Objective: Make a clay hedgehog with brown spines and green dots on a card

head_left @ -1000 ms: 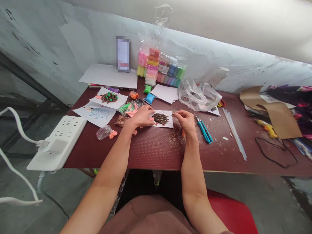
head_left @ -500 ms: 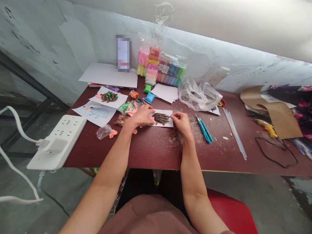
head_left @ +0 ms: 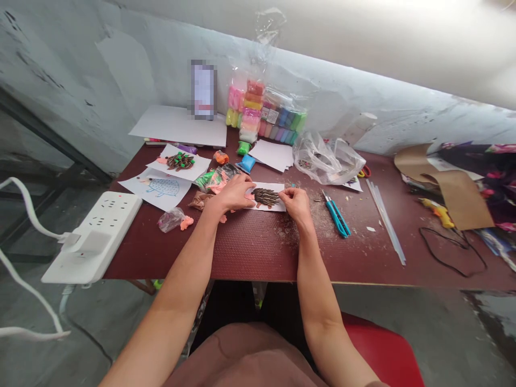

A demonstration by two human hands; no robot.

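On a small white card lies a hedgehog figure with a back of dark, overlapping seed-like spines, a pink head and brown feet. My left hand curves over the card's left end, thumb and fingers around the head, holding it against the table. At the right tip of the spines, my right hand is closed in a pinch; whatever is between thumb and forefinger is too small to make out. Scraps of pink clay and open clay packets lie left of my left hand.
A teal utility knife and clear glue sticks lie to the right, before a yellow glue gun. Bagged coloured clay stands against the wall. A second hedgehog, a hedgehog drawing and a power strip are left.
My right hand has shifted slightly left, its pinch now closer over the hedgehog's rear spines. The left hand stays on the card. The whole view has moved a little.
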